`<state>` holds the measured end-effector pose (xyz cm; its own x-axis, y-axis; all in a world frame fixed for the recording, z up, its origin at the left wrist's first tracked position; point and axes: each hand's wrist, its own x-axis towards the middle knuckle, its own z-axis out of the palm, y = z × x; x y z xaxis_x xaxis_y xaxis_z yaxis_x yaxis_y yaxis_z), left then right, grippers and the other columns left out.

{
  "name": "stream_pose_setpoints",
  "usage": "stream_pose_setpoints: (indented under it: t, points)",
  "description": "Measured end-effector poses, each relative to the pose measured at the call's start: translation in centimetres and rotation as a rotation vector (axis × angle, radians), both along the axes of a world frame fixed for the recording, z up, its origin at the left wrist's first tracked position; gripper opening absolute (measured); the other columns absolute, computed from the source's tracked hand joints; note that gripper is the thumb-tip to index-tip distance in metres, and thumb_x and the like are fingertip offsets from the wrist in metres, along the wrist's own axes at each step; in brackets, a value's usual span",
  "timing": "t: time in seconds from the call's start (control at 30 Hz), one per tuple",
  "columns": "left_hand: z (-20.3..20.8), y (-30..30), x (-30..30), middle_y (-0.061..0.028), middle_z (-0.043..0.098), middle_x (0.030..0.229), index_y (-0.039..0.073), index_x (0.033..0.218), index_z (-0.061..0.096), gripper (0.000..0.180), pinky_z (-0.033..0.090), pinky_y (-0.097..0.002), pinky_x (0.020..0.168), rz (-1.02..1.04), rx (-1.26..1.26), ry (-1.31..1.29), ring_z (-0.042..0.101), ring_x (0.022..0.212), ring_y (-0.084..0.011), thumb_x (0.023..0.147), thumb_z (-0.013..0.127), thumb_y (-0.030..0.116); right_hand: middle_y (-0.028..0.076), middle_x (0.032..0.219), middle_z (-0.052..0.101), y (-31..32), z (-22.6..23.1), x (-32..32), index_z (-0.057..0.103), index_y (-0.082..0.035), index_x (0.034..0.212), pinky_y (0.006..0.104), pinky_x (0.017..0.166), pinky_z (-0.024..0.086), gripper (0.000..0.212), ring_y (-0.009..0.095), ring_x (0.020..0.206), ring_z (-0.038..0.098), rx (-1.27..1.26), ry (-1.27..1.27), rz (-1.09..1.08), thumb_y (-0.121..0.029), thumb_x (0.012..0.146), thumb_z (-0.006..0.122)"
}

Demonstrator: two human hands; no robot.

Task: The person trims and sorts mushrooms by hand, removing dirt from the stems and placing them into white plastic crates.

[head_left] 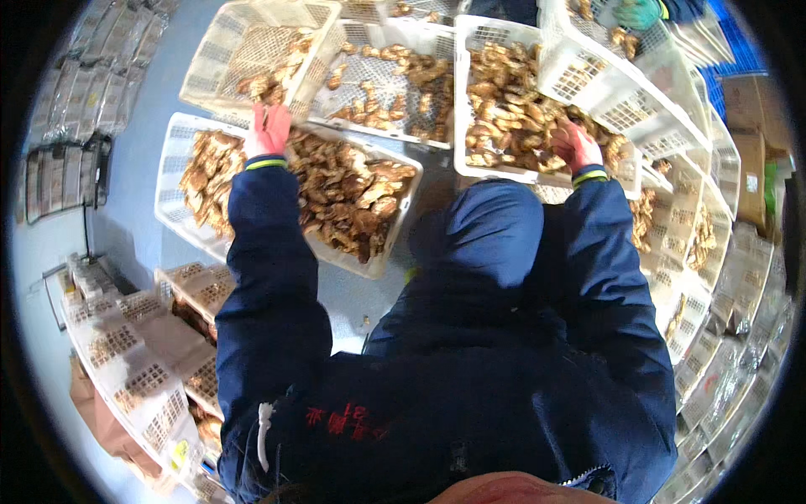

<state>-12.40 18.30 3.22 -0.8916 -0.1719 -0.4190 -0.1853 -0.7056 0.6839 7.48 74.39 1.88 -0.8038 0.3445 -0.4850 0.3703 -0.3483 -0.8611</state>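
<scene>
My left hand (269, 133), in a pink glove, reaches to the near edge of the upper-left white crate (217, 52). Its fingertips close on a brown mushroom (270, 94) there. Under that forearm stands a white crate (172, 195) heaped with brown and cream mushrooms (348, 189). To the right, my right hand (578, 144), also pink-gloved, is down among the mushrooms (508, 105) of a fuller white crate (461, 101). Its fingers curl at the pile around a mushroom, partly hidden by the hand. Between these crates, another white crate (323, 97) holds scattered mushrooms.
Stacked white crates (621, 88) curve along the right side, some with mushrooms. At the upper right is another person's green-gloved hand (638, 13). More crates (126, 344) stand at lower left, and plastic-wrapped stacks (109, 76) at upper left. Blue-grey floor (340, 298) shows between.
</scene>
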Motion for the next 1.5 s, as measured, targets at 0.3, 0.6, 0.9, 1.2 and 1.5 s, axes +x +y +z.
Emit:
stream_pose_setpoints:
  t: [0.3, 0.6, 0.9, 1.2, 1.5]
  points:
    - [-0.8, 12.4, 11.3, -0.0137, 0.056, 0.108, 0.001, 0.114, 0.049, 0.035, 0.044, -0.0353, 0.082, -0.557, -0.047, -0.037, 0.055, 0.097, -0.0238, 0.087, 0.050, 0.023, 0.011, 0.112, 0.056, -2.4, 0.6, -2.1, 0.053, -0.016, 0.116, 0.0332, 0.090, 0.039, 0.045, 0.027, 0.105, 0.051, 1.306, -0.301, 0.676, -0.038, 0.077, 0.054]
    - [-0.5, 16.5, 17.6, -0.0211, 0.050, 0.113, -0.007, 0.117, 0.040, 0.040, 0.044, -0.0372, 0.086, -0.752, 0.177, 0.019, 0.053, 0.099, -0.0321, 0.089, 0.032, 0.019, 0.009, 0.105, 0.060, -1.6, -1.5, -2.2, 0.057, -0.015, 0.109, 0.0332, 0.087, 0.041, 0.036, 0.025, 0.099, 0.055, 1.258, -0.425, 0.690, -0.022, 0.074, 0.059]
    - [7.7, 24.1, 19.6, -0.0120, 0.060, 0.097, -0.004, 0.106, 0.053, 0.030, 0.047, -0.0299, 0.075, -0.903, -0.224, 0.113, 0.060, 0.086, -0.0210, 0.091, 0.042, 0.020, 0.010, 0.106, 0.057, -10.0, 8.0, -0.2, 0.051, -0.004, 0.116, 0.0260, 0.079, 0.045, 0.043, 0.015, 0.092, 0.055, 0.452, 0.200, 0.119, -0.004, 0.075, 0.063]
    - [7.1, 21.6, 18.5, -0.0048, 0.054, 0.091, 0.006, 0.100, 0.048, 0.022, 0.041, -0.0273, 0.078, -0.719, 0.246, 0.242, 0.051, 0.085, -0.0162, 0.092, 0.036, 0.022, 0.009, 0.085, 0.059, -22.3, 15.6, 2.3, 0.059, -0.008, 0.099, 0.0360, 0.069, 0.046, 0.031, 0.027, 0.078, 0.057, 1.248, 0.894, 0.351, -0.010, 0.068, 0.061]
    - [11.4, 18.4, 19.9, -0.0005, 0.053, 0.073, 0.011, 0.083, 0.053, 0.033, 0.034, -0.0278, 0.056, -0.589, 0.549, -0.276, 0.047, 0.059, -0.0143, 0.084, 0.044, 0.042, 0.011, 0.111, 0.053, -21.0, 9.6, -0.2, 0.043, 0.001, 0.121, 0.0289, 0.081, 0.046, 0.043, 0.019, 0.098, 0.055, -0.144, 0.422, 0.257, -0.027, 0.088, 0.049]
